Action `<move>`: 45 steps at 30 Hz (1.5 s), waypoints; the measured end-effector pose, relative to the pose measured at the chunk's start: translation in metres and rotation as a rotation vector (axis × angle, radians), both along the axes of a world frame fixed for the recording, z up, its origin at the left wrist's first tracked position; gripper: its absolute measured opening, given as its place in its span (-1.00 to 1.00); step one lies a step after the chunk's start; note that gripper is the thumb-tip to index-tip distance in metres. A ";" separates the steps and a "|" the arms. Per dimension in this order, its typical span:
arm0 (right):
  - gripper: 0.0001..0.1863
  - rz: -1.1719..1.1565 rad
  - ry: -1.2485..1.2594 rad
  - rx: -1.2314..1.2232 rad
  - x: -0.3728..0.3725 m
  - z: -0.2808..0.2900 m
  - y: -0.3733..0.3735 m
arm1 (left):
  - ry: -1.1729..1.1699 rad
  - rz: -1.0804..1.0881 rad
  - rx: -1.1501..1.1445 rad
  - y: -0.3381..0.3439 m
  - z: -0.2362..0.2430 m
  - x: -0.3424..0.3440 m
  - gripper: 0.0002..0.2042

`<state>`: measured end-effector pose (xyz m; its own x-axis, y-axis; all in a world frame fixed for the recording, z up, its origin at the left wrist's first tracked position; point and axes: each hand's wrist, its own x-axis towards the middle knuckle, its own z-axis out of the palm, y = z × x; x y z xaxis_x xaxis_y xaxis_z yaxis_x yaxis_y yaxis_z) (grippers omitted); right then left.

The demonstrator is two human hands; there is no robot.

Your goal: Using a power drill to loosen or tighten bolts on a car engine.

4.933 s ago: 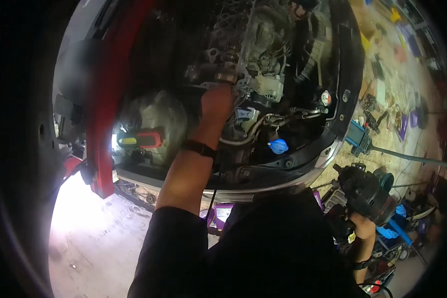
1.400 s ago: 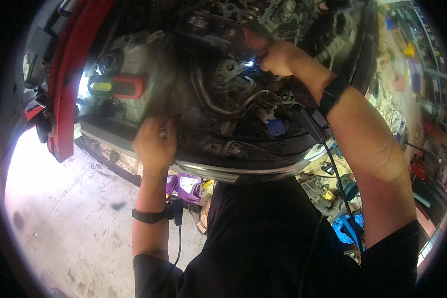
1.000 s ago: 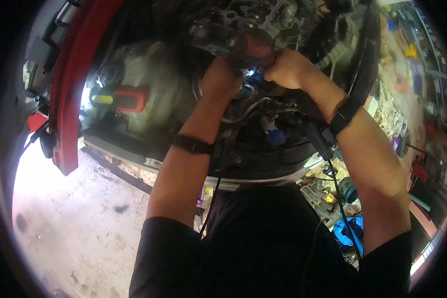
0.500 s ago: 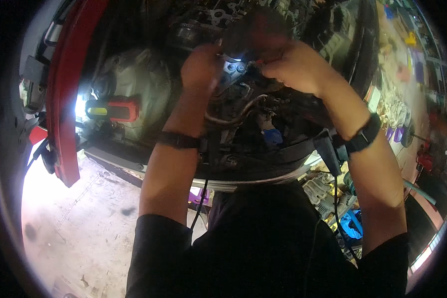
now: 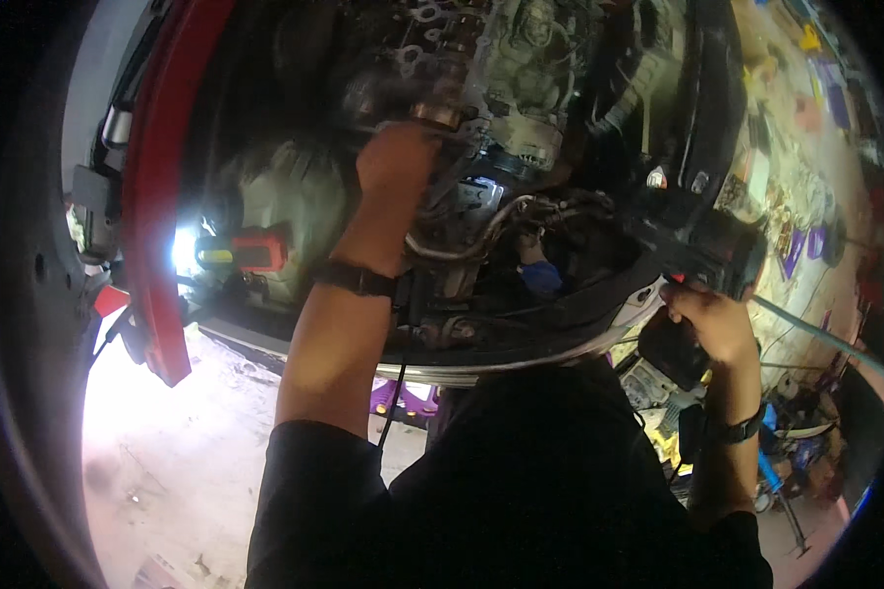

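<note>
My left hand (image 5: 399, 157) reaches over the engine bay, its back toward me. Its fingers are hidden and blurred, so I cannot see whether they hold anything. Just beyond it shows a copper-coloured round part (image 5: 436, 114). To the right of it lies a light-lit metal bracket (image 5: 479, 194) among dark hoses and a curved metal pipe (image 5: 452, 253). At the bay's right front corner my right hand (image 5: 714, 316) is closed round the handle of a black power tool (image 5: 707, 243), which looks like an impact wrench. Its nose points left over the bay's edge.
A red work light (image 5: 260, 251) glows at the left, beside the red fender (image 5: 157, 226). The bumper edge (image 5: 442, 371) runs in front of me. A blue cap or rag (image 5: 540, 278) sits low in the bay. Tools and parts lie on the floor at the right.
My right hand has moved from the engine's middle toward me and right, bringing the power tool out to the corner. My left hand stays at about the same spot.
</note>
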<state>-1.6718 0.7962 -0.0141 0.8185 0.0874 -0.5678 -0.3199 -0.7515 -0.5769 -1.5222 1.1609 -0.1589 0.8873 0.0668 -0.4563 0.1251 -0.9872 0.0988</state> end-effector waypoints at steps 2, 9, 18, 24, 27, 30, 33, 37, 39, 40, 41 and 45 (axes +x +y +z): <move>-0.92 0.059 -0.127 0.036 -0.035 -0.016 -0.034 | 0.031 -0.010 0.015 -0.007 0.001 0.004 -0.60; -0.93 -0.245 -0.087 0.167 -0.100 -0.038 -0.065 | -0.073 -0.206 0.051 -0.009 -0.017 0.006 -0.74; -0.83 -0.347 -0.105 0.255 -0.090 -0.037 -0.053 | -0.034 -0.173 0.161 -0.022 -0.002 0.003 -0.75; -0.58 -0.327 -0.194 0.315 -0.087 -0.042 -0.050 | -0.087 -0.489 0.154 -0.007 -0.017 0.014 -0.71; -0.52 -0.411 -0.083 0.403 -0.088 -0.040 -0.052 | -0.257 -0.611 0.039 -0.001 -0.013 0.003 -0.71; -0.47 -0.543 -0.047 0.394 -0.098 -0.046 -0.051 | -0.072 -0.182 0.135 -0.014 -0.008 0.002 -0.74; -0.44 -0.550 0.053 0.378 -0.095 -0.043 -0.053 | -0.038 -0.206 0.161 -0.013 -0.021 0.004 -0.75; -0.44 -0.507 0.043 0.355 -0.093 -0.042 -0.052 | -0.071 -0.345 0.089 -0.007 -0.021 0.008 -0.77; -0.43 -0.380 0.017 0.300 -0.085 -0.036 -0.051 | -0.067 -0.382 0.089 -0.004 -0.020 0.008 -0.78; -0.44 -0.366 0.018 0.314 -0.085 -0.037 -0.051 | -0.102 -0.422 0.067 0.001 -0.023 0.008 -0.77; -0.44 -0.351 0.018 0.328 -0.085 -0.040 -0.050 | -0.137 -0.461 0.045 0.007 -0.027 0.007 -0.77; -0.42 -0.376 0.004 0.324 -0.085 -0.043 -0.042 | -0.246 -0.648 0.021 0.014 -0.027 0.006 -0.75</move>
